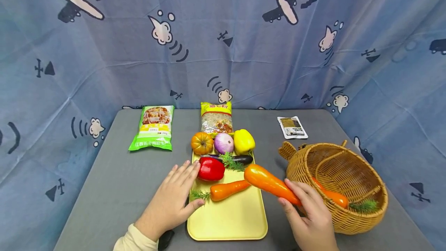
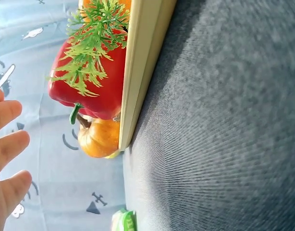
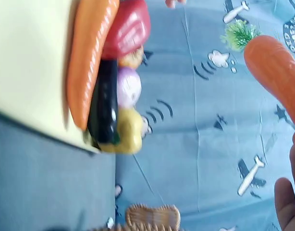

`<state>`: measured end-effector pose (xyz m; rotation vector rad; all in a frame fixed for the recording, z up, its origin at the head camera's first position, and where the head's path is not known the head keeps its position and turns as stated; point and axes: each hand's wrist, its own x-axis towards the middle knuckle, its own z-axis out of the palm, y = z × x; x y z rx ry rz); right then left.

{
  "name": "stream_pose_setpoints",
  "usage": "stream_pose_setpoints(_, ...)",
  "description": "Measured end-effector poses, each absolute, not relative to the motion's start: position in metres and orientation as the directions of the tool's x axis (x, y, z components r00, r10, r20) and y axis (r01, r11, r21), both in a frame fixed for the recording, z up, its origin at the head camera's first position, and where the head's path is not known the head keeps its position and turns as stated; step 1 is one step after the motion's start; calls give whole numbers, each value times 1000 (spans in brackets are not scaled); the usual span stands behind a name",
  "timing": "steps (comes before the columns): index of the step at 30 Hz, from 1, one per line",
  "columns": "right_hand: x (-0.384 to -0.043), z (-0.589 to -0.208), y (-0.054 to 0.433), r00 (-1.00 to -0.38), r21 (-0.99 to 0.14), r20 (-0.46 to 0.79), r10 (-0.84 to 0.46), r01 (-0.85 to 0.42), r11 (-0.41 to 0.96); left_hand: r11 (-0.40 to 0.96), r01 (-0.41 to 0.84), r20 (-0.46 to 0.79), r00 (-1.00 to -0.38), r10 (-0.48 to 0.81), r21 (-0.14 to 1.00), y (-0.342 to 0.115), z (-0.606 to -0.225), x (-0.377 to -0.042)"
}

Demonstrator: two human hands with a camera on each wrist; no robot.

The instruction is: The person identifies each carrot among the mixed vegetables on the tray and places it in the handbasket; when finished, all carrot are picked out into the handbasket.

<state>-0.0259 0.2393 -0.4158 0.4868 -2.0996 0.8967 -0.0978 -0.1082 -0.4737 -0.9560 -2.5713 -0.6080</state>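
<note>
My right hand [image 1: 311, 214] grips an orange carrot [image 1: 266, 181] by its narrow end, holding it raised over the right edge of the yellow tray [image 1: 226, 226]. Its thick, leafy end points left. A second carrot [image 1: 226, 190] lies across the tray, leaves to the left. My left hand [image 1: 170, 200], fingers extended, is over the tray's left edge, fingertips right by a red bell pepper [image 1: 211, 169]. Behind the pepper lies a dark eggplant [image 1: 242, 159]. A small pumpkin [image 1: 202, 143], a purple onion [image 1: 223, 143] and a yellow bell pepper [image 1: 244, 141] line the tray's far end.
A wicker basket [image 1: 296, 171] with another carrot [image 1: 336, 198] inside stands right of my right hand. At the back are a green food bag [image 1: 153, 129], a yellow food bag [image 1: 216, 119] and a small white packet [image 1: 292, 128]. A blue curtain [image 1: 223, 49] hangs behind the grey table.
</note>
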Motion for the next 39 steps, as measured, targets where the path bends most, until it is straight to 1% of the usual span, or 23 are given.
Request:
stream_pose_setpoints(5, -28, -404, 257, -576, -421, 816, 60, -519, 744, 687, 677, 437, -719, 540, 264, -108, -474, -98)
stream_pose_setpoints(8, -29, -400, 273, -565, -448, 814, 136, -461, 766, 686, 678, 439, -718, 541, 264, -108, -475, -98)
stream_pose_setpoints(11, -26, -396, 289, -564, -485, 795, 225, -367, 794, 683, 680, 438, -717, 543, 266, -108, -474, -98)
stream_pose_setpoints(14, -21, -391, 302, -550, -520, 769, 326, -241, 819, 681, 682, 430, -717, 549, 268, -108, -473, -97)
stream_pose_setpoints(16, -19, -388, 308, -533, -546, 745, 401, -142, 826, 678, 682, 423, -719, 551, 276, -107, -472, -96)
stream_pose_setpoints(19, -18, -385, 315, -529, -573, 688, 496, 23, 819, 676, 678, 411, -726, 552, 289, -107, -471, -95)
stream_pose_setpoints(22, -18, -387, 322, -530, -573, 650, 544, 128, 809, 676, 673, 403, -731, 550, 299, -106, -471, -95)
stream_pose_setpoints(24, -19, -389, 325, -534, -557, 645, 547, 162, 815, 678, 671, 400, -734, 548, 302, -106, -471, -95)
stream_pose_setpoints(27, -20, -393, 326, -537, -544, 654, 533, 156, 825, 681, 667, 396, -737, 547, 301, -106, -471, -95)
stream_pose_setpoints(30, -21, -394, 323, -542, -530, 675, 500, 115, 840, 684, 666, 391, -738, 549, 298, -106, -471, -95)
stream_pose_setpoints(32, -21, -395, 319, -548, -510, 703, 454, 56, 858, 685, 666, 388, -739, 551, 295, -106, -471, -95)
stream_pose_setpoints(34, -23, -396, 314, -566, -484, 727, 389, -20, 875, 683, 667, 388, -739, 551, 298, -106, -471, -95)
stream_pose_setpoints(37, -26, -400, 306, -610, -435, 746, 268, -142, 889, 683, 665, 386, -740, 551, 301, -105, -470, -95)
stream_pose_setpoints(39, -28, -403, 298, -624, -417, 753, 209, -208, 885, 683, 664, 383, -742, 550, 305, -105, -470, -94)
